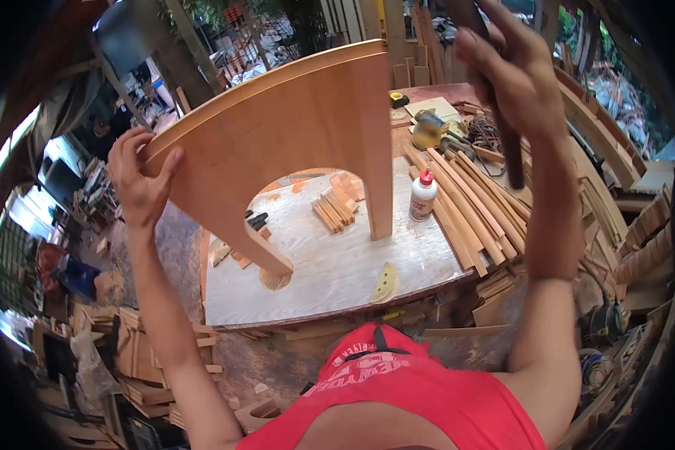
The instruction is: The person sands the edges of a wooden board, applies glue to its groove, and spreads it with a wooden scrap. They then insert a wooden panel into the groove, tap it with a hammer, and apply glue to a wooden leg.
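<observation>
A curved wooden panel with an arched cutout stands upright on its two legs on the worktable. A thin wooden strip runs along its curved top edge. At the panel's upper left corner my left hand grips the edge, thumb on the near face and fingers behind. Raised at the upper right, my right hand is closed around a long dark stick-like tool, whose top end runs out of view. A white glue bottle with a red cap stands right of the panel.
Long wooden strips lie along the table's right side, with a yellow power sander and a tape measure behind. Short wood blocks sit beyond the arch. A half-round sanding disc lies near the front edge. Scrap wood crowds the floor.
</observation>
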Action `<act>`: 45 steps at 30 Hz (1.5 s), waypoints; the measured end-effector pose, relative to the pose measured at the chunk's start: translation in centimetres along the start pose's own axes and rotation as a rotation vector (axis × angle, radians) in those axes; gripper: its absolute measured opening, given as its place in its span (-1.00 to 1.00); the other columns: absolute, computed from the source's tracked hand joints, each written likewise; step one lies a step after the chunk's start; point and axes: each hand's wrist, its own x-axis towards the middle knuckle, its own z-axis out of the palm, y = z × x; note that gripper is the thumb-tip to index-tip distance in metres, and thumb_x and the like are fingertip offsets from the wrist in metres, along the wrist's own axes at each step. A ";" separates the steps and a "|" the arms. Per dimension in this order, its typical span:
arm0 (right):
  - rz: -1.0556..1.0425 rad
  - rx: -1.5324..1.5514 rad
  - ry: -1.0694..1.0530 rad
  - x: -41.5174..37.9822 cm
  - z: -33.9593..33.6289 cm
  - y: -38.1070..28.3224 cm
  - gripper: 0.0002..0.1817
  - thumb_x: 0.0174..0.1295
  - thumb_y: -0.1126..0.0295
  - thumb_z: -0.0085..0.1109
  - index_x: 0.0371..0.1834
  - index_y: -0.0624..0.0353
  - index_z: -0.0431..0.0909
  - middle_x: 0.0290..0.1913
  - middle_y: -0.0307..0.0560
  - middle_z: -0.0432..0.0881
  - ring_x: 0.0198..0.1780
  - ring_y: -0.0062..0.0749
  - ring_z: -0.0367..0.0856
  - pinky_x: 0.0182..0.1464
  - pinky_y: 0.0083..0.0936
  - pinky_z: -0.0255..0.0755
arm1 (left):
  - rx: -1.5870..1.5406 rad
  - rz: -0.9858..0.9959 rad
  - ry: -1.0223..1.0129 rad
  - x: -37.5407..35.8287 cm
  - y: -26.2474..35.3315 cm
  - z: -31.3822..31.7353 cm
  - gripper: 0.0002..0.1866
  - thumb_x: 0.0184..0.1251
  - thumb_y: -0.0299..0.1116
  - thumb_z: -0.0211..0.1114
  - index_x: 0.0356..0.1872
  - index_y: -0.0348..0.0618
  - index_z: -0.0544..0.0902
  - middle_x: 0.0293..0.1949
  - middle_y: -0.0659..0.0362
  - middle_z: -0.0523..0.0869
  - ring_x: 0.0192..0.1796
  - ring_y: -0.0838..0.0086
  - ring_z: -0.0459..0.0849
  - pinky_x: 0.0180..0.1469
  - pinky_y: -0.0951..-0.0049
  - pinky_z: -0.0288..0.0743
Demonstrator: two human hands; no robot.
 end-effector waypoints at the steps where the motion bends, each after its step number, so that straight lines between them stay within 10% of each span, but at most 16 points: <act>1: 0.112 0.110 0.090 -2.3 -1.4 1.5 -0.39 0.47 0.37 0.18 0.57 0.19 0.32 -0.05 0.01 0.74 -0.18 -0.31 0.68 -0.20 -0.47 0.59 | 0.046 0.024 -0.116 0.8 1.2 0.0 -0.39 0.12 0.02 0.60 0.06 -0.18 0.66 0.10 0.04 0.71 0.16 0.08 0.63 0.37 0.04 0.36; 3: 0.134 0.245 0.313 -6.7 -1.1 5.9 -0.28 0.45 0.32 0.29 0.63 0.18 0.23 -0.32 -0.24 0.65 -0.59 -0.76 0.42 -0.62 -0.73 0.29 | 0.066 0.024 -0.337 2.7 4.4 0.8 -0.22 0.10 0.15 0.57 0.23 -0.17 0.59 0.11 0.03 0.73 0.19 0.07 0.65 0.41 -0.11 0.28; 12: 0.569 0.751 0.344 -18.0 1.7 15.7 -0.24 0.47 0.48 0.19 0.68 0.22 0.06 -0.36 -0.25 0.57 -0.55 -0.71 0.40 -0.56 -0.67 0.34 | 0.000 -0.084 -0.599 9.0 11.5 6.7 -0.21 -0.06 0.21 0.65 0.02 -0.22 0.62 -0.14 -0.05 0.78 -0.08 0.06 0.76 -0.03 0.21 0.61; 20: 0.730 0.566 0.047 -22.2 3.9 19.2 -0.28 0.42 0.48 0.22 0.64 0.16 0.22 -0.43 -0.33 0.55 -0.57 -0.68 0.40 -0.49 -0.61 0.42 | -0.025 -0.135 -0.573 7.9 10.6 6.9 -0.20 -0.06 0.22 0.65 0.06 -0.17 0.60 -0.10 0.00 0.77 -0.02 0.14 0.75 0.03 0.19 0.59; 21: 0.871 0.503 -0.064 -22.7 3.8 19.2 -0.29 0.38 0.49 0.21 0.61 0.23 0.25 -0.22 -0.02 0.73 -0.36 -0.42 0.69 -0.22 -0.47 0.59 | -0.004 -0.143 -0.579 8.1 11.0 6.6 -0.21 -0.05 0.21 0.65 0.06 -0.17 0.60 -0.10 0.00 0.77 -0.01 0.14 0.75 0.04 0.18 0.58; 23: 0.820 0.403 -0.107 -26.5 6.0 21.7 -0.30 0.43 0.51 0.18 0.64 0.16 0.22 -0.40 -0.26 0.55 -0.52 -0.64 0.44 -0.45 -0.59 0.40 | 0.008 -0.126 -0.577 8.0 11.6 6.1 -0.27 0.02 0.11 0.66 0.08 -0.17 0.59 -0.10 0.03 0.76 -0.04 0.22 0.75 0.02 0.25 0.59; 28: 0.832 0.013 -0.262 -32.0 8.7 25.0 -0.29 0.31 0.41 0.24 0.54 0.33 0.29 0.28 0.54 0.54 0.33 0.33 0.55 0.39 -0.13 0.43 | -0.099 -0.135 -0.612 7.3 11.1 5.7 -0.44 0.22 -0.16 0.62 0.13 -0.18 0.57 -0.09 0.11 0.76 -0.07 0.45 0.72 -0.03 0.40 0.59; 30: 0.928 -0.036 -0.300 -33.1 9.3 25.8 -0.27 0.30 0.39 0.22 0.55 0.31 0.26 0.20 0.57 0.58 0.25 0.45 0.56 0.35 -0.05 0.46 | -0.126 -0.179 -0.621 7.0 10.2 5.9 -0.42 0.25 -0.19 0.60 0.21 -0.18 0.56 -0.04 0.10 0.77 -0.02 0.44 0.74 0.03 0.40 0.60; 37: 1.012 -0.365 -0.533 -31.8 9.9 26.4 -0.28 0.29 0.32 0.27 0.51 0.31 0.29 -0.01 0.46 0.67 0.08 0.31 0.66 0.13 0.09 0.52 | 0.111 0.137 -0.472 6.0 8.9 6.3 0.06 -0.07 -0.01 0.72 0.51 -0.03 0.38 0.33 -0.02 0.60 0.34 0.10 0.61 0.35 0.04 0.55; 45: 0.577 -0.636 -0.223 -30.1 6.2 25.1 -0.48 0.26 0.35 0.32 0.27 0.33 0.54 0.06 0.29 0.60 0.10 0.18 0.54 0.17 0.01 0.45 | -0.002 0.092 -0.458 5.9 7.7 5.8 -0.02 0.07 -0.08 0.67 0.53 -0.07 0.38 0.33 -0.01 0.61 0.34 0.16 0.63 0.33 0.19 0.57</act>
